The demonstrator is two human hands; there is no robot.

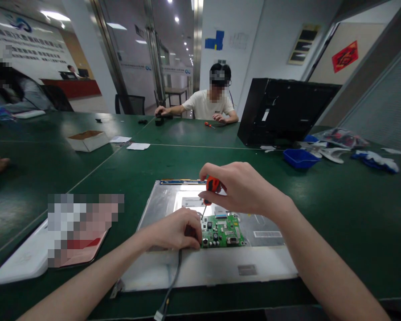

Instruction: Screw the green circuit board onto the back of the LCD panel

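Has a slim, bare left hand (178, 228) and a slim, bare right hand (245, 189), joined by narrow, bare wrists (287, 206) to long, smooth, bare forearms (324, 252), widening steadily toward the lower edge of the view.

A panel (217, 269) is lying on the table (347, 232) at lower centre, bearing a circuit board (223, 228). The left hand (182, 228) is resting at the board's left edge; the right hand (243, 187) is holding a screwdriver (213, 183) over its far left corner. At upper right a monitor (284, 109) is standing behind a tray (300, 159); at middle left a box (87, 142) is sitting left of papers (138, 146).
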